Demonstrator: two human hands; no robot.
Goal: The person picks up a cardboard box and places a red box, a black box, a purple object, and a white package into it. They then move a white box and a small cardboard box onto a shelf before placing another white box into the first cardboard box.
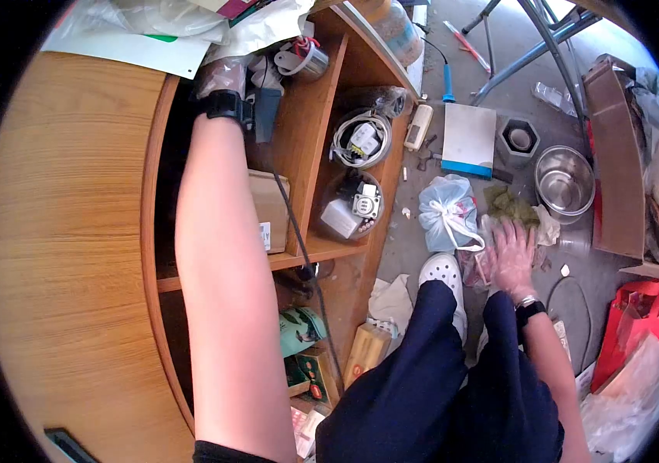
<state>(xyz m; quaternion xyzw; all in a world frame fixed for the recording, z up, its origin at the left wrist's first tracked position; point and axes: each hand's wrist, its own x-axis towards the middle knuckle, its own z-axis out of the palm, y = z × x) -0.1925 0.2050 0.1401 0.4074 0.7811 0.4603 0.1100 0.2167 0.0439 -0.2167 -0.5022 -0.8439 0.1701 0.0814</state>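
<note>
My left hand (pixel 225 76), in a clear plastic glove, reaches into the upper part of the wooden cabinet (pixel 318 139); its fingers are hidden by the wrist and white paper. Beside it are a dark box (pixel 265 114) and a clear cup with red-handled items (pixel 306 60). Down at the floor, my right hand (pixel 513 253), also gloved, has its fingers spread over clear plastic and reddish items (pixel 477 266). Just beyond its fingertips lies a green cloth-like bundle (pixel 510 204). A tied white bag (pixel 449 210) sits to its left.
On the floor stand a metal bowl (pixel 565 184), a hexagonal pot (pixel 520 140) and a white-and-blue board (pixel 469 139). A cardboard box (pixel 615 162) and a red bag (pixel 629 328) line the right side. Metal stand legs (pixel 534 55) rise behind.
</note>
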